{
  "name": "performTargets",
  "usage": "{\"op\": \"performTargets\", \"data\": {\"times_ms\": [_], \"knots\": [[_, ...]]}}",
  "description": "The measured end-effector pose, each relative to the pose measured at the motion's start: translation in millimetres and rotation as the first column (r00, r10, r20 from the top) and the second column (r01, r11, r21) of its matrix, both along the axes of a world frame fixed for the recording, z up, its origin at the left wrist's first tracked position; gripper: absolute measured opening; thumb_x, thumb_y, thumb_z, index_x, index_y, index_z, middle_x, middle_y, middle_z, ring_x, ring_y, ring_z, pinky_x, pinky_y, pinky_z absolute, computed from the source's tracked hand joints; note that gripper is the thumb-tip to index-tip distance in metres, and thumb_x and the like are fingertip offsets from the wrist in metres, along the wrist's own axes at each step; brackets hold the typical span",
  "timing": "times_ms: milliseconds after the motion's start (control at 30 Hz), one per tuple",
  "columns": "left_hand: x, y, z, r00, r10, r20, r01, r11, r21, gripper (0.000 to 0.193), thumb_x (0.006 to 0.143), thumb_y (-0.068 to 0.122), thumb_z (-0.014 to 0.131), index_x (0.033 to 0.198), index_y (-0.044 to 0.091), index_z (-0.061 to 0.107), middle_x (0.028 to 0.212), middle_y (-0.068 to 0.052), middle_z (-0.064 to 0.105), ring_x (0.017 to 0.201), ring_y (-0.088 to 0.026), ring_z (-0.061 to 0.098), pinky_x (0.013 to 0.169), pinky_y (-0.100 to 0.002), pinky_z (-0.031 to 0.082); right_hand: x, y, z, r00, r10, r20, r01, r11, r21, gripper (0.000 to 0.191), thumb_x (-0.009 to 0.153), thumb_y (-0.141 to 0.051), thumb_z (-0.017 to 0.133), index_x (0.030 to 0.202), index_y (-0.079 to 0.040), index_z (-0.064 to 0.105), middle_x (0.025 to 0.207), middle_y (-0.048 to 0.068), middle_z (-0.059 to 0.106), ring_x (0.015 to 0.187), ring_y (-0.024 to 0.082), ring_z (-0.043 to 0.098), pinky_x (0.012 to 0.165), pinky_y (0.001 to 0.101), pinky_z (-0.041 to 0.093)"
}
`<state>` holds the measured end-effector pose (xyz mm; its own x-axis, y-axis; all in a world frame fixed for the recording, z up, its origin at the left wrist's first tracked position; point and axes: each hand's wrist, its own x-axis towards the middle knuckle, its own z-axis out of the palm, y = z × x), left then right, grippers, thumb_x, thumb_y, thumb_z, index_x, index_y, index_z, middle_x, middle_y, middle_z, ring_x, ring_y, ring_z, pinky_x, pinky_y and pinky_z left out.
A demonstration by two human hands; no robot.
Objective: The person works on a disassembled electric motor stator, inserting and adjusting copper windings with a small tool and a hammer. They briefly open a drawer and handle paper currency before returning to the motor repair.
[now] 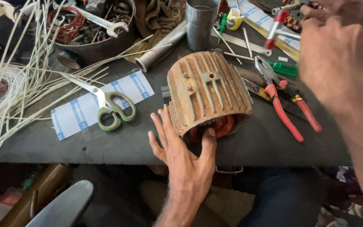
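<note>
The ribbed motor housing (206, 90) lies on its side at the centre of the dark tabletop (106, 145), its open end facing the near edge, with copper windings (221, 125) visible inside the bore. The left hand (181, 157) rests against this open end at 6 o'clock of the housing, fingers spread apart and flat, thumb on the lower rim; it braces the part and grips nothing. The right hand (332, 63), at 2 o'clock, is blurred; whether it is closed on anything cannot be determined.

Judged step: steadying the housing while the windings are accessed. The next move likely calls for a firm brace so the round body does not roll.

Red-handled pliers (284, 98) lie at 3 o'clock, just beside the housing. A green screwdriver (284, 68) lies beyond them. Green-handled scissors (110, 107) rest at 9 o'clock on a white sheet (80, 111). A metal tube (160, 47) lies at 11 o'clock; a bundle of pale insulating strips (22, 84) occupies the far left.
</note>
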<state>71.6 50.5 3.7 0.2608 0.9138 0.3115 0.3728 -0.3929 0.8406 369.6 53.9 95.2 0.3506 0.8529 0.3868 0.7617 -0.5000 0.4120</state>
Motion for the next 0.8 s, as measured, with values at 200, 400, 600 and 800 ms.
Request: {"op": "performTargets", "data": {"times_ms": [200, 400, 600, 800], "knots": [[-13.4, 4.7, 0.9, 0.999, 0.024, 0.029, -0.025, 0.999, 0.034, 0.088, 0.099, 0.034, 0.070, 0.158, -0.010, 0.022, 0.162, -0.034, 0.031, 0.161, -0.045, 0.013, 0.128, -0.052, 0.005, -44.7, -67.7, 11.2, 0.953, 0.240, -0.186, -0.169, 0.928, 0.331, 0.025, 0.105, -0.006, 0.056, 0.127, 0.002, 0.064, 0.106, 0.023, 0.070, 0.092, 0.035, 0.070, 0.081, 0.0433, 0.056], [-9.8, 12.1, -5.1, 0.999, -0.040, 0.032, 0.039, 0.999, 0.030, 0.091, 0.094, 0.032, 0.069, 0.157, -0.012, 0.020, 0.161, -0.034, 0.033, 0.158, -0.045, 0.018, 0.127, -0.054, 0.003, -136.3, -137.8, -8.8, 0.714, 0.210, -0.668, 0.158, 0.881, 0.445, 0.035, 0.105, -0.026, 0.056, 0.130, -0.002, 0.065, 0.073, 0.015, 0.062, 0.063, 0.025, 0.061, 0.063, 0.0404, 0.048], [-2.4, 5.3, -12.5, 1.000, 0.016, -0.008, -0.016, 1.000, 0.002, 0.091, 0.092, 0.033, 0.069, 0.158, -0.007, 0.021, 0.165, -0.035, 0.022, 0.160, -0.043, 0.004, 0.122, -0.057, -0.012, -166.5, -183.4, -64.6, 0.733, 0.447, -0.512, -0.272, 0.884, 0.381, 0.040, 0.095, -0.019, 0.068, 0.133, -0.007, 0.065, 0.093, 0.015, 0.077, 0.078, 0.019, 0.077, 0.063, 0.0311, 0.060], [-5.0, 1.8, -16.8, 0.999, 0.000, 0.032, 0.001, 0.999, -0.033, 0.092, 0.094, 0.035, 0.069, 0.160, -0.003, 0.017, 0.165, -0.037, 0.015, 0.159, -0.044, -0.004, 0.121, -0.056, -0.016, -169.1, -163.4, -43.3, 0.799, 0.325, -0.506, -0.347, 0.936, 0.053, 0.059, 0.086, -0.019, 0.071, 0.144, -0.008, 0.061, 0.053, 0.001, 0.061, 0.040, 0.010, 0.061, 0.045, 0.0332, 0.054]]}}
